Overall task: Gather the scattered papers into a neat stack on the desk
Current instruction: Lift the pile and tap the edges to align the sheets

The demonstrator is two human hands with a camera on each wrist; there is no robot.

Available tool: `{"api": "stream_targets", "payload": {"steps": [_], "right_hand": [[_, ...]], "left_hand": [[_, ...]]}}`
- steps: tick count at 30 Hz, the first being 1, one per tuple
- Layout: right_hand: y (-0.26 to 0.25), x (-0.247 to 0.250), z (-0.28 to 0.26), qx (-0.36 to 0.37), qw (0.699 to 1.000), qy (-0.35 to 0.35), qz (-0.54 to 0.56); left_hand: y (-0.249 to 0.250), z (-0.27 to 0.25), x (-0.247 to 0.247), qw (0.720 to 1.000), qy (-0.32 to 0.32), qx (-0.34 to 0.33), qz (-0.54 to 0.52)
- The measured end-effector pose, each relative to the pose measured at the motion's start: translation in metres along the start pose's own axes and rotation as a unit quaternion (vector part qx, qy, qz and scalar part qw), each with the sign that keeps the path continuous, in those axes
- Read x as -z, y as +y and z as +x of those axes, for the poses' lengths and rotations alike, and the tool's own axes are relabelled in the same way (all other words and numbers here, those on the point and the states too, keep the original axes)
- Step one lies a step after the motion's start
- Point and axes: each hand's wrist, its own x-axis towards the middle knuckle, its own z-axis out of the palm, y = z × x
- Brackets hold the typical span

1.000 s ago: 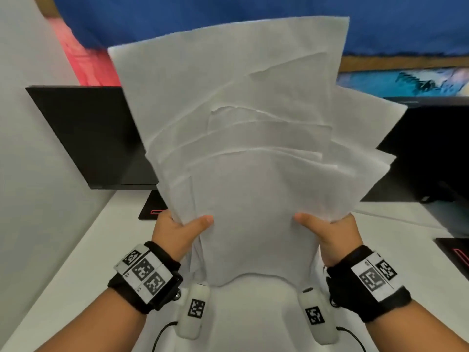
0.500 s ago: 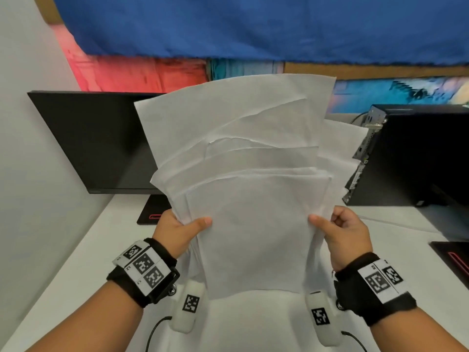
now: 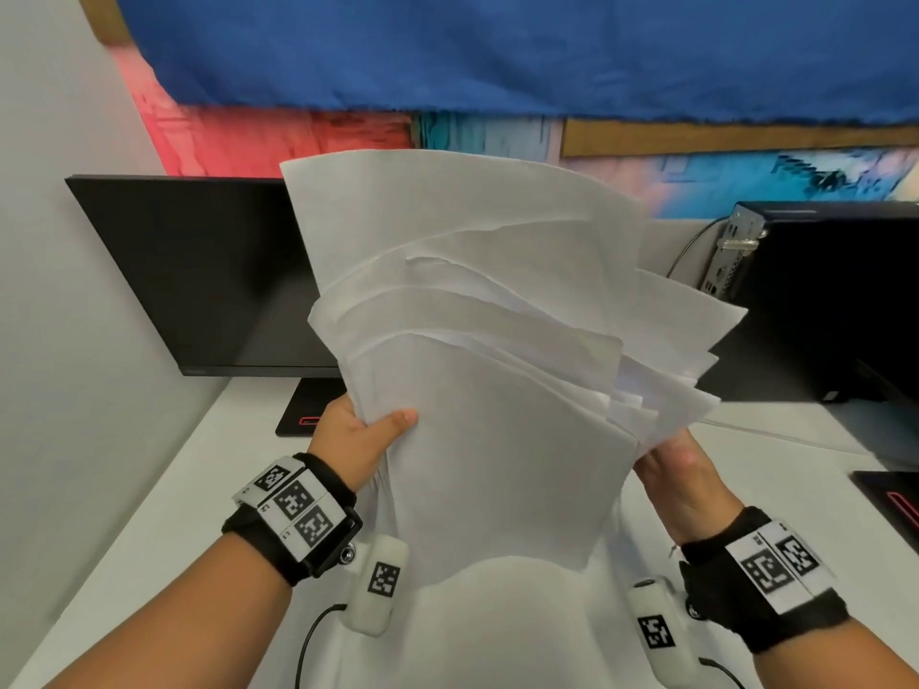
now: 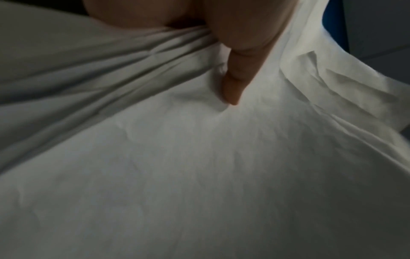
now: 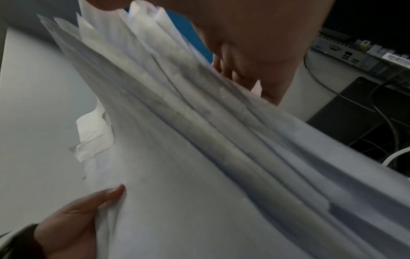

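Nearest to the person, the left hand (image 3: 355,440) and the right hand (image 3: 684,472) are raised above the white worktop (image 3: 149,529). The left hand pinches the papers (image 3: 497,390) at their lower left edge, with the thumb pressed flat on the front sheet and the fingers behind. In the right wrist view the right hand (image 5: 261,43) lies against the right edges of the sheets, with its fingers loosely bent behind them; I cannot tell if it grips them. The papers stand almost upright in the air, fanned out and uneven, not on the worktop. Behind them, on the left, stands a dark monitor (image 3: 199,271). On the right, a black computer case (image 3: 820,300) sits on the worktop, and a cable (image 3: 689,251) runs to its back.
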Motion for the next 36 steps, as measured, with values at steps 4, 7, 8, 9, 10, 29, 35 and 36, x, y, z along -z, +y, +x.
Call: {"api": "stream_targets", "payload": {"steps": [4,7,8,9,10,29,35,36], "right_hand": [[-0.002,0.008,-0.006,-0.021,0.998,-0.04,-0.031],[-0.005,0.006,-0.006,-0.043,0.995,-0.064,-0.069],[-0.004,0.003,-0.004,-0.046,0.995,-0.05,-0.077],[-0.003,-0.001,-0.002,-0.047,0.995,-0.029,-0.078],[-0.002,-0.004,0.0,-0.042,0.997,-0.007,-0.069],[-0.038,-0.038,0.008,0.027,0.995,0.004,0.096],[-0.031,-0.038,0.004,-0.019,0.998,0.016,0.061],[-0.033,-0.043,0.004,-0.014,0.997,0.052,0.05]], "left_hand": [[-0.002,0.002,0.002,1.0,0.026,0.002,0.013],[-0.004,0.001,0.005,0.999,0.031,0.008,0.015],[-0.004,0.001,0.007,0.999,0.026,0.009,0.016],[-0.005,0.001,0.008,1.0,0.018,0.011,0.018],[-0.006,0.001,0.01,1.0,0.01,0.011,0.02],[0.025,-0.012,0.003,0.99,-0.08,-0.106,-0.043],[0.014,-0.004,0.003,0.996,-0.062,-0.059,-0.027],[0.015,-0.004,-0.001,0.996,-0.057,-0.06,-0.016]]}}
